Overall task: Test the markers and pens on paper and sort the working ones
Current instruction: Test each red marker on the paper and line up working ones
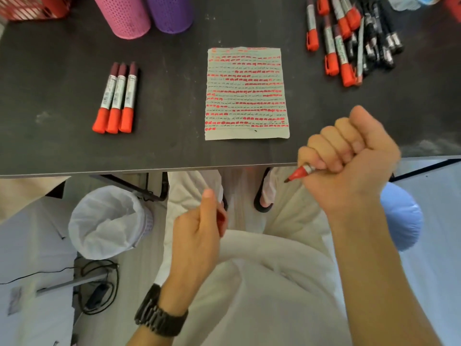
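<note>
My right hand [349,156] grips an uncapped red marker [299,173] in its fist at the table's front edge, tip pointing left and down, just below the paper. My left hand [197,233] is below the table over my lap and pinches the marker's red cap [220,221], mostly hidden by the fingers. The test paper [247,93] lies flat mid-table, covered in rows of red and dark strokes. Three capped red markers [116,98] lie side by side to its left. A pile of red markers and dark pens [349,38] lies at the back right.
A pink mesh cup [122,16] and a purple one [169,12] stand at the back, with a red basket [32,6] at the far left corner. Under the dark table [62,151] stands a bin with a white liner [107,221]. Cables lie on the floor.
</note>
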The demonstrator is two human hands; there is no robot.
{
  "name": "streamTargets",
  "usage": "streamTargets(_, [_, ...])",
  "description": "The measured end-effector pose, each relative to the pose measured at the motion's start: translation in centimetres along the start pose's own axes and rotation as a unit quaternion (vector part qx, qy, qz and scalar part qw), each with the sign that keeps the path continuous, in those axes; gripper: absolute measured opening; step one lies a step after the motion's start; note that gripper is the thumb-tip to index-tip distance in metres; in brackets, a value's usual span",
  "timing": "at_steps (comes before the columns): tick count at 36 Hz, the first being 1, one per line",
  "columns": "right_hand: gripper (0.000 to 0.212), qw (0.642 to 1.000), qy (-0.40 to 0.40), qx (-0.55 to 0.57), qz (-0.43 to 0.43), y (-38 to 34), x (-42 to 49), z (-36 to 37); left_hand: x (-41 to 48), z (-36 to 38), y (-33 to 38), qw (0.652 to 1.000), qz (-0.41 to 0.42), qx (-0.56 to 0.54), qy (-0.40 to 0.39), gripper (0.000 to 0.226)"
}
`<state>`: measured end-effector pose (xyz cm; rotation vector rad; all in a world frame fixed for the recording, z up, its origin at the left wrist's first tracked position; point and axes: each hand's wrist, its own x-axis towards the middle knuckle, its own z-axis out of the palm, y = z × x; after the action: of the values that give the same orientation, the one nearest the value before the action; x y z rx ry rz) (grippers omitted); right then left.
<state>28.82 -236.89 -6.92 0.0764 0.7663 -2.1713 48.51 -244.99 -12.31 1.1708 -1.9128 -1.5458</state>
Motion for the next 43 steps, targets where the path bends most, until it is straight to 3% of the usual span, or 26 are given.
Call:
streamTargets(3, [0.049, 0.999, 0.018, 0.023, 0.017, 1.7, 0.8, 1.0, 2.1, -0.8, 2.1, 0.997, 0.056, -0.059, 0.008, 0.062])
streamTargets(6, [0.049, 0.999, 0.027, -0.017, 0.017, 2.1, 1.3, 1.5, 5.1, -2.2, 4.0, 0.99, 0.124, -0.052, 0.05, 0.036])
streamTargets(8, [0.056, 0.997, 0.037, -0.06, 0.01, 1.8, 1.7, 1.6, 7.5, -3.1, 4.5, 0.985, 0.164, 0.003, 0.062, 0.02])
streamTargets(14, [0.061, 0.983, 0.021, -0.181, 0.007, 1.3, 2.9, 2.4, 12.9, -3.8, 4.0, 0.946, 0.25, 0.203, -0.034, 0.034])
streamTargets(19, [0.02, 0.943, 0.032, -0.326, -0.055, 2.4, 4.3, 3.7, 13.5, -2.7, 2.7, 0.922, 0.253, 0.291, -0.029, 0.038])
streamTargets(23, [0.011, 0.904, 0.008, -0.415, -0.098, 3.4, 5.7, 4.5, 13.4, -2.8, 2.5, 0.927, 0.242, 0.285, -0.013, 0.041])
streamTargets(28, [0.018, 0.86, -0.004, -0.496, -0.115, 4.9, 7.2, 4.5, 13.4, -3.0, 2.7, 0.931, 0.241, 0.273, -0.018, 0.041])
streamTargets(33, [0.01, 0.807, -0.014, -0.57, -0.154, 6.1, 7.6, 3.6, 13.6, -3.1, 2.8, 0.937, 0.231, 0.262, -0.028, 0.042])
streamTargets(43, [0.028, 0.762, 0.017, -0.608, -0.224, 6.8, 8.0, 3.1, 13.6, -2.9, 3.0, 0.941, 0.221, 0.253, -0.022, 0.044])
